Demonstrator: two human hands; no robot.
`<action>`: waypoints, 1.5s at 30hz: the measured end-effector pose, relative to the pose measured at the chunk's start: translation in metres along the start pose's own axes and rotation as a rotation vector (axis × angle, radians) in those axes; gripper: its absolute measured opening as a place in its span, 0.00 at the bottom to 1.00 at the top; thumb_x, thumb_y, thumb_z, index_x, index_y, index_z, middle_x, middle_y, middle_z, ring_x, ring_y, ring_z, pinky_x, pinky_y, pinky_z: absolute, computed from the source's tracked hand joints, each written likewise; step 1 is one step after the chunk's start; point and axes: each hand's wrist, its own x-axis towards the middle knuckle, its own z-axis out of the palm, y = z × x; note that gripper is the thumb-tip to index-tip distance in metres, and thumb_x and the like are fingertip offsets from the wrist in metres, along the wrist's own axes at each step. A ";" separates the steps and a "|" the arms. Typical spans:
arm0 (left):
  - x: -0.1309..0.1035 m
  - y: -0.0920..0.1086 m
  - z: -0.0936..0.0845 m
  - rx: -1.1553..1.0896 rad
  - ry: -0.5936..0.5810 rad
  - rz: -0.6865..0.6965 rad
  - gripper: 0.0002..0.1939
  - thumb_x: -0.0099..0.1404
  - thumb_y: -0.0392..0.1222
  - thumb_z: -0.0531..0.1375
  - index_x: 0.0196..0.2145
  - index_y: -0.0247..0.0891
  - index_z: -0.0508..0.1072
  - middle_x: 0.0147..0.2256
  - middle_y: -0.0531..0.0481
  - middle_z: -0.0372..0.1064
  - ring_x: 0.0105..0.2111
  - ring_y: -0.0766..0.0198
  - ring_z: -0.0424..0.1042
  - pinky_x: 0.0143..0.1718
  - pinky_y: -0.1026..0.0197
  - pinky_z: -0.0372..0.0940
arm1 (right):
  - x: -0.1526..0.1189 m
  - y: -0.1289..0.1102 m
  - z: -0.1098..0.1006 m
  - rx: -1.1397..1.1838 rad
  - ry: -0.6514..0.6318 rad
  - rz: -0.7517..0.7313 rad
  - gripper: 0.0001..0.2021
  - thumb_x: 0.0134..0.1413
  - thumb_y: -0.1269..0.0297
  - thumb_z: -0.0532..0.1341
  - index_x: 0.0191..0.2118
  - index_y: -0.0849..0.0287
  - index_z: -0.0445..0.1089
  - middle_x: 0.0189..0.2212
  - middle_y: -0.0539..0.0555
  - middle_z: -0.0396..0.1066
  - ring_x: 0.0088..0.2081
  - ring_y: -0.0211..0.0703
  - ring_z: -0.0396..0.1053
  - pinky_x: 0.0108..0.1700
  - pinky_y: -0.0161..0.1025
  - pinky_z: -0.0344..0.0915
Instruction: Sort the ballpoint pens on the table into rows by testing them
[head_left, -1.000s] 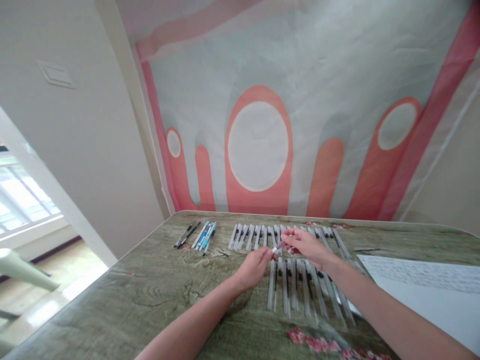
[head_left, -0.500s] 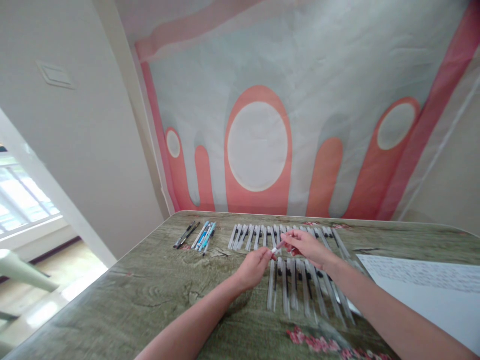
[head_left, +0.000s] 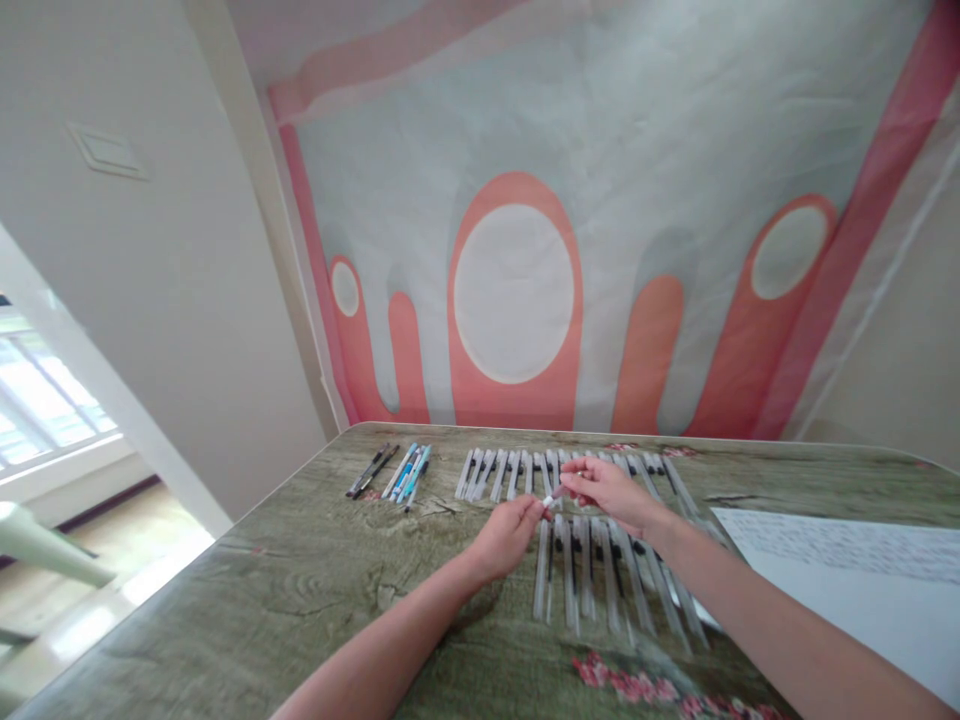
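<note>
Hardly anything has moved since the earlier frame: the view has slipped a touch, while both hands keep almost the same pose over the table with its greenish wood-grain cover (head_left: 300, 590). The left hand (head_left: 510, 535) is closed to a pinch on one end of a slim, small, whitish stick-like piece (head_left: 550, 501), and the right hand (head_left: 607, 492) has its thumb and fingertips drawn together at the darker other end, its remaining fingers loosely curled. With the grips so small and close, the piece could slip or spring away if one hand pulled harder or off line — and a dropped part could roll in among the tubes, or a low wrist might knock their rows askew. The piece lies between the two sets of fingertips, just above the gap between the far row of clear plastic pen tubes with black parts (head_left: 499, 477) and the near row of similar clear tubes (head_left: 541, 575), the latter partly under the right forearm. Beyond the left hand, off to the left, lie a bundle of blue and white pens (head_left: 412, 470) and some dark slender pens (head_left: 368, 471); a white sheet with rows of writing (head_left: 840, 570) lies on the right.
</note>
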 end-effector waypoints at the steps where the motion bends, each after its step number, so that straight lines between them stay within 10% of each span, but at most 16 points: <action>1: 0.000 0.000 0.000 0.003 -0.002 -0.002 0.24 0.63 0.52 0.40 0.34 0.34 0.69 0.20 0.54 0.54 0.24 0.68 0.56 0.27 0.67 0.53 | 0.001 0.000 -0.001 0.001 0.000 -0.012 0.15 0.43 0.61 0.63 0.37 0.62 0.63 0.26 0.51 0.70 0.25 0.31 0.64 0.26 0.29 0.60; 13: 0.000 0.000 0.000 0.000 0.010 -0.007 0.24 0.63 0.52 0.41 0.35 0.34 0.69 0.20 0.54 0.56 0.25 0.68 0.56 0.28 0.67 0.54 | -0.004 -0.003 0.002 0.004 0.007 0.034 0.15 0.45 0.52 0.59 0.30 0.61 0.66 0.26 0.52 0.71 0.24 0.33 0.64 0.22 0.28 0.59; 22: 0.001 -0.003 0.000 -0.022 0.023 -0.027 0.24 0.62 0.53 0.41 0.34 0.34 0.69 0.19 0.55 0.55 0.24 0.68 0.56 0.27 0.67 0.53 | 0.002 -0.002 -0.012 0.052 -0.030 -0.039 0.14 0.41 0.62 0.64 0.35 0.60 0.65 0.29 0.53 0.71 0.27 0.33 0.65 0.24 0.30 0.61; 45: 0.001 -0.010 0.002 -0.151 -0.044 -0.067 0.18 0.59 0.53 0.47 0.30 0.34 0.63 0.19 0.56 0.56 0.20 0.73 0.55 0.22 0.69 0.51 | 0.016 0.007 -0.031 0.253 0.243 -0.045 0.08 0.41 0.63 0.63 0.29 0.59 0.67 0.26 0.53 0.71 0.22 0.32 0.62 0.19 0.27 0.59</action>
